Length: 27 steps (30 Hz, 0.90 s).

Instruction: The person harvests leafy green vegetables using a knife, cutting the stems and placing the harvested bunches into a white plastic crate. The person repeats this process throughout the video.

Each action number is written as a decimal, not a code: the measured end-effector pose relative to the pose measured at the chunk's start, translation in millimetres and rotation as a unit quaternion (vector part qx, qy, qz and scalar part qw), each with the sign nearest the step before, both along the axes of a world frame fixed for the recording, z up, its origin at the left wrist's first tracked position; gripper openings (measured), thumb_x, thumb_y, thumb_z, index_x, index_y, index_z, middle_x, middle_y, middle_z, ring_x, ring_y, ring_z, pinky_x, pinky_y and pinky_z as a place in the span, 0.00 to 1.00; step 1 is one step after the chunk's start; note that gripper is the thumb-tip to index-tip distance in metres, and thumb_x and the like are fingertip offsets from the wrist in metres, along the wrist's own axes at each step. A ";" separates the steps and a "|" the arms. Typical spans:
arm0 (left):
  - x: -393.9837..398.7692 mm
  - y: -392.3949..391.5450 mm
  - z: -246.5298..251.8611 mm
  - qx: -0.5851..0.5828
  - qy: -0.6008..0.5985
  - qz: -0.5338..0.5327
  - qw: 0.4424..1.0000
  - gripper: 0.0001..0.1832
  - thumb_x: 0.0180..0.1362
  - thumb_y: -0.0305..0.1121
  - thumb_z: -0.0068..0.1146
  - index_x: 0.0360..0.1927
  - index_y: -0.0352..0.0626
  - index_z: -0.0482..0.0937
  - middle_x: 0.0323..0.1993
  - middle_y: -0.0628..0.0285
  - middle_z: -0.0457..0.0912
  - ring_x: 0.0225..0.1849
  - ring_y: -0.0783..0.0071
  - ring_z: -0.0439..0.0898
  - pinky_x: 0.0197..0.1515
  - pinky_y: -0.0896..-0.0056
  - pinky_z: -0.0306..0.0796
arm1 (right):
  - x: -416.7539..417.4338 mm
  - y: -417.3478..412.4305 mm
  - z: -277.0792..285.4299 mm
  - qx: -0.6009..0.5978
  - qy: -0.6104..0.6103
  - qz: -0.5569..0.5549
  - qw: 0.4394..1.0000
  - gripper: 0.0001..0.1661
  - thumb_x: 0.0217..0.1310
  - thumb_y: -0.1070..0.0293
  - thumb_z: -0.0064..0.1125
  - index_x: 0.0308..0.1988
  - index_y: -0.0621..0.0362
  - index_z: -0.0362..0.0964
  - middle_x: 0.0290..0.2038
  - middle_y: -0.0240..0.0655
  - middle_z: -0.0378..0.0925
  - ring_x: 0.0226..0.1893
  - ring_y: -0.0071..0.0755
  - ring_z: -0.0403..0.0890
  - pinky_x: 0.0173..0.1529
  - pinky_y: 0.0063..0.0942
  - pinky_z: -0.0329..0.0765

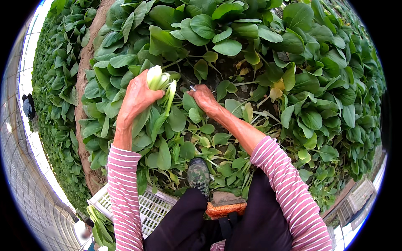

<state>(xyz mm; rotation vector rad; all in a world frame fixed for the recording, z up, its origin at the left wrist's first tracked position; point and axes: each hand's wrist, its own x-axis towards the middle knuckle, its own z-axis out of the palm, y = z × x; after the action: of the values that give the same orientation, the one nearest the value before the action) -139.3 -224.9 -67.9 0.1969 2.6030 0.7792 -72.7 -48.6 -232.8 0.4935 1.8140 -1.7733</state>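
Observation:
My left hand (138, 94) is closed around several cut bok choy (159, 80), their pale stem bases pointing up and their leaves hanging below. My right hand (203, 98) reaches low among the plants, a short way right of the bunch. It grips a small metal tool (192, 88), perhaps a knife; only a shiny bit shows and the blade is hidden. Growing bok choy (201, 28) stand just beyond both hands. Loose and yellowing leaves (204, 141) lie on the soil between my forearms.
A white slatted plastic crate (155, 207) sits at my lower left, with more bok choy (102, 227) beside it. My camouflage shoe (198, 175) rests among leaves. A bare soil strip (86, 78) divides the beds on the left. Another person (29, 106) is at the far left.

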 end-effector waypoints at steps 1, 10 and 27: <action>2.4 -2.0 -1.3 0.004 0.000 0.002 1.000 0.25 0.43 0.32 0.68 0.47 0.34 0.77 0.37 0.49 0.84 0.39 0.56 0.84 0.48 0.61 0.75 | -2.4 1.5 4.5 0.009 -0.012 0.022 1.000 0.23 0.59 0.58 0.60 0.29 0.73 0.73 0.27 0.55 0.78 0.30 0.58 0.77 0.40 0.48 0.70; 18.1 5.3 11.5 0.083 0.025 0.062 0.994 0.23 0.46 0.29 0.69 0.47 0.36 0.77 0.36 0.58 0.83 0.38 0.72 0.80 0.45 0.68 0.75 | -12.9 8.3 10.5 0.045 -0.012 0.084 0.995 0.22 0.57 0.58 0.60 0.33 0.73 0.78 0.34 0.57 0.82 0.39 0.63 0.83 0.45 0.48 0.75; 92.9 -4.3 49.8 0.193 0.127 -0.013 0.973 0.39 0.44 0.20 0.72 0.64 0.38 0.72 0.51 0.54 0.84 0.49 0.69 0.85 0.54 0.71 0.76 | 3.8 36.0 112.5 -0.436 0.044 -0.185 0.879 0.19 0.67 0.64 0.64 0.53 0.60 0.72 0.34 0.38 0.82 0.19 0.14 0.66 0.21 0.15 0.65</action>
<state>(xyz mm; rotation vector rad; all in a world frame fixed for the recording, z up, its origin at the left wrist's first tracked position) -46.5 -229.2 -18.1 0.4709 2.6447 1.3253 -68.9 -12.6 -120.3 0.3906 0.8064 -2.6528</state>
